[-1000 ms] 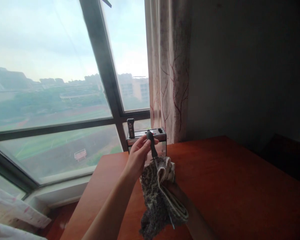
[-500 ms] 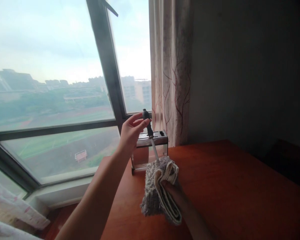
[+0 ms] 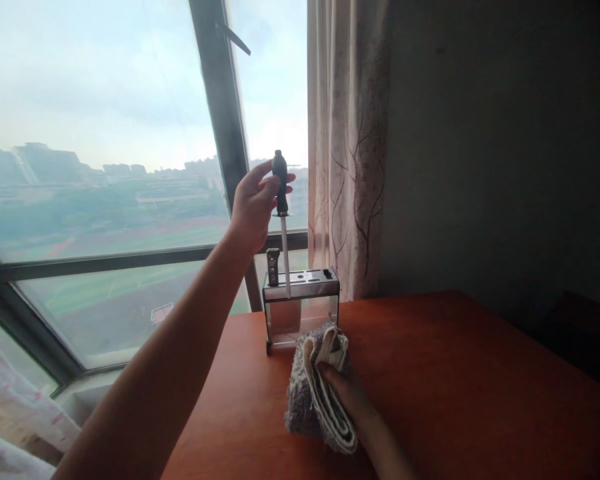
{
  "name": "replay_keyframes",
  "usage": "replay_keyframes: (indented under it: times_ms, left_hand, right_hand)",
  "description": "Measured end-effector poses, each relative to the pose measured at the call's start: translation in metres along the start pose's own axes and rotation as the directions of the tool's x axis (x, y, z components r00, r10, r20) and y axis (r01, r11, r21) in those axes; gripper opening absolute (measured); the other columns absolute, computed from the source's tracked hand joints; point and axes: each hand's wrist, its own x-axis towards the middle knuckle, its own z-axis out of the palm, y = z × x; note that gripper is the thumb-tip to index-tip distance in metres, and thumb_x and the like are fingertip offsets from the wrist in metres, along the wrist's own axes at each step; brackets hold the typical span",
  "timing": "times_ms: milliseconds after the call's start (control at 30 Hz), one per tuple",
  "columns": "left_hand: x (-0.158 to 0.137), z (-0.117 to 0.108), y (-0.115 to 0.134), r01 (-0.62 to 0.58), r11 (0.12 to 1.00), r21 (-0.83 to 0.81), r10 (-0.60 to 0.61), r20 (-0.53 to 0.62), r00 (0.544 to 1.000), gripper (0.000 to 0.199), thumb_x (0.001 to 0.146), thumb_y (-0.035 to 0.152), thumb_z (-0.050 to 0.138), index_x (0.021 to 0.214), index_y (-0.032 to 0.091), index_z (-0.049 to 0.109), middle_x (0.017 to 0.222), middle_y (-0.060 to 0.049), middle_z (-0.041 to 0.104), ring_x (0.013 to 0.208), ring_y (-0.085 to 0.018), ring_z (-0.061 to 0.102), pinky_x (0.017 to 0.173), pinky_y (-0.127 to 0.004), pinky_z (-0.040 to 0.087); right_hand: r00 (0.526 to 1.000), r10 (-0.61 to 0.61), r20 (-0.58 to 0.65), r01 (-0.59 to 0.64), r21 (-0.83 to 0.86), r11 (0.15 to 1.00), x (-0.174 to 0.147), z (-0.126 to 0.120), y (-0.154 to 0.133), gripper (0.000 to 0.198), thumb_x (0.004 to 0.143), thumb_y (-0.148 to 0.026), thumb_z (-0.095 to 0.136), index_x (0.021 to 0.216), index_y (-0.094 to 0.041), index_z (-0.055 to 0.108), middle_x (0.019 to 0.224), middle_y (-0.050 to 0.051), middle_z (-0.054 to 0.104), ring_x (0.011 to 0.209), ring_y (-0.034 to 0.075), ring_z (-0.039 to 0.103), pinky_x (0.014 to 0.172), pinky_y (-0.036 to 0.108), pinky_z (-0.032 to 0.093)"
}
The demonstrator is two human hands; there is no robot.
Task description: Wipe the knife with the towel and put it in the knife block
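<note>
My left hand [image 3: 257, 200] pinches the black handle of a sharpening steel [image 3: 285, 247], fingers wrapped around it. The steel hangs nearly upright, its pale rod pointing down in front of a knife block [image 3: 303, 287]. From where I look, the rod's tip overlaps the block's front upper edge; it appears to be outside the slots. The block has clear sides and a metal top with slots, and a dark-handled knife [image 3: 273, 267] stands in its left end. Lower down, my right hand [image 3: 343, 383] grips a folded grey fluffy cloth [image 3: 305, 393] above the table.
The reddish-brown wooden table [image 3: 430, 373] stretches to the right. Behind the block are a window frame [image 3: 225, 100] and a patterned curtain [image 3: 355, 167]. A dark wall [image 3: 480, 167] stands on the right, and another curtain [image 3: 20, 400] hangs at lower left.
My left hand has lifted the sharpening steel up out of the cloth, and its rod now shows in full. The cloth stays low in my right hand. The knife's handle has come into view.
</note>
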Motion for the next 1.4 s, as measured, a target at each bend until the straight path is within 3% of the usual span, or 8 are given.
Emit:
replay_keyframes:
  times_ms: [200,400,600,1400]
  left_hand:
    - [0.023,-0.001,-0.008,-0.086,0.996,0.024,0.085,0.048,0.995,0.029,0.086,0.019,0.055,0.114,0.025,0.06,0.102,-0.004,0.07,0.092,-0.021,0.065,0.074,-0.032,0.047]
    - [0.029,0.002,-0.027,-0.086,0.995,0.051,0.08,0.108,0.991,0.028,0.086,0.021,0.055,0.112,0.028,0.057,0.104,-0.004,0.07,0.096,-0.022,0.064,0.074,-0.034,0.048]
    - [0.023,0.003,-0.041,-0.051,0.998,0.045,0.046,0.097,0.994,0.024,0.085,0.022,0.056,0.109,0.026,0.058,0.103,-0.004,0.07,0.095,-0.023,0.064,0.073,-0.035,0.048]
    - [0.027,-0.011,-0.047,-0.014,1.0,-0.004,0.014,0.087,0.996,0.028,0.081,0.024,0.055,0.109,0.027,0.057,0.106,-0.005,0.068,0.101,-0.025,0.062,0.078,-0.038,0.048]
  right_hand:
    - [1.0,-0.001,0.013,0.001,-0.016,1.0,-0.004,0.002,-0.002,0.044,0.072,-0.04,0.074,0.109,-0.018,0.066,0.097,0.007,0.073,0.091,0.029,0.067,0.085,0.044,0.049]
    - [1.0,-0.011,-0.008,0.011,-0.03,0.999,0.001,0.001,0.0,0.044,0.068,-0.043,0.076,0.103,-0.019,0.068,0.099,0.006,0.074,0.093,0.028,0.067,0.086,0.042,0.05]
    - [1.0,-0.003,-0.022,0.002,-0.033,0.999,0.0,0.004,-0.005,0.045,0.066,-0.044,0.078,0.103,-0.019,0.069,0.097,0.006,0.075,0.095,0.03,0.067,0.086,0.04,0.05]
    - [1.0,0.012,-0.017,-0.012,-0.019,1.0,-0.005,0.011,-0.009,0.044,0.063,-0.043,0.078,0.1,-0.021,0.071,0.09,0.004,0.075,0.092,0.031,0.068,0.086,0.041,0.049]
